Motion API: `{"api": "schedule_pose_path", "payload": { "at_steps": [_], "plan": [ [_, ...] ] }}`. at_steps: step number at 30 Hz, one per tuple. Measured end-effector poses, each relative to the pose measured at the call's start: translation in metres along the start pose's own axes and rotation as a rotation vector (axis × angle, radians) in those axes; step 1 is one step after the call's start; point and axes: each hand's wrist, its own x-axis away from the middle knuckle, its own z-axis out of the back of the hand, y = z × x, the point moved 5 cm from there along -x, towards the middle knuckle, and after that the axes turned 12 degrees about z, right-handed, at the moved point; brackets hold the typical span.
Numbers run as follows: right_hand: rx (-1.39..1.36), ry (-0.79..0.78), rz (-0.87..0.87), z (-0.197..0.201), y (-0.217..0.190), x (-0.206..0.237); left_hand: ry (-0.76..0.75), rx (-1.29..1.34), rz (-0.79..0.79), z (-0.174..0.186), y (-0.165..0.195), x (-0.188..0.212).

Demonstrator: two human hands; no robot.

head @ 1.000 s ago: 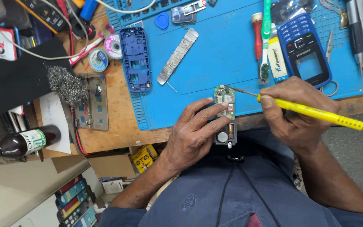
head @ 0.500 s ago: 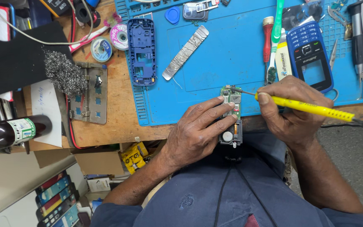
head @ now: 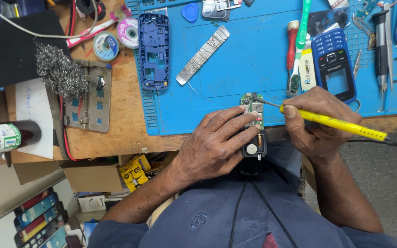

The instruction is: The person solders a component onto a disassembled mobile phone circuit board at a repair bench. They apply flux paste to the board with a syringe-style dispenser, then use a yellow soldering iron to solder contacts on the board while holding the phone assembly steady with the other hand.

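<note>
- The step in hand looks like soldering on a phone circuit board, which lies at the near edge of the blue mat, partly overhanging toward the person's lap.
- The left hand lies over the board from the left, fingers curled and pressing down on its middle, so it is pinned flat against the mat's edge.
- The right hand sits just right of the board, fingers closed around a yellow soldering iron held like a pen; its thin dark tip reaches the board's far end, touching or very nearly touching it.
- I judge the work to be mid-joint: the tip is at the spot and the board is braced, with no solder wire seen in either hand.
- The next move, as I read it, calls for a steady tip on that one point and the left fingers kept clear of the hot end, which is close to them.
- Beyond the board on the mat lie a strip of metal foil, a blue phone back shell to the far left, and a blue phone front cover to the far right.
- Left of the mat, on the wooden bench, sit a metal board holder, a wad of steel wool and two solder reels.
</note>
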Motion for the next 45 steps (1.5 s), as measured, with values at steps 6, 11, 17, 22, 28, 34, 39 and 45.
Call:
{"api": "schedule_pose_path", "payload": {
  "at_steps": [6,11,17,22,28,34,39,45],
  "plan": [
    [0.029,-0.046,0.028,-0.0047,0.0033,0.0049,0.015,-0.002,-0.005,-0.0016,-0.0039,0.0027],
    [0.025,-0.061,0.045,-0.0069,0.0084,0.0088,0.004,0.003,0.003,-0.0034,-0.0069,0.0039],
    [0.047,-0.071,0.037,-0.0069,0.0072,0.0104,-0.002,0.001,-0.002,-0.0025,-0.0065,0.0035],
    [0.038,-0.067,0.038,-0.0078,0.0067,0.0087,-0.004,0.003,-0.001,-0.0004,-0.0056,0.0034],
    [0.031,-0.069,0.037,-0.0078,0.0066,0.0083,-0.003,0.002,-0.005,0.0007,-0.0052,0.0027],
    [0.034,-0.071,0.036,-0.0079,0.0072,0.0085,-0.003,0.008,-0.008,0.0011,-0.0053,0.0022],
    [0.032,-0.068,0.031,-0.0076,0.0088,0.0100,-0.007,0.004,-0.007,0.0000,-0.0058,0.0021],
    [0.018,-0.052,0.037,-0.0078,0.0088,0.0104,-0.012,0.004,-0.004,-0.0007,-0.0070,0.0029]
  ]
}}
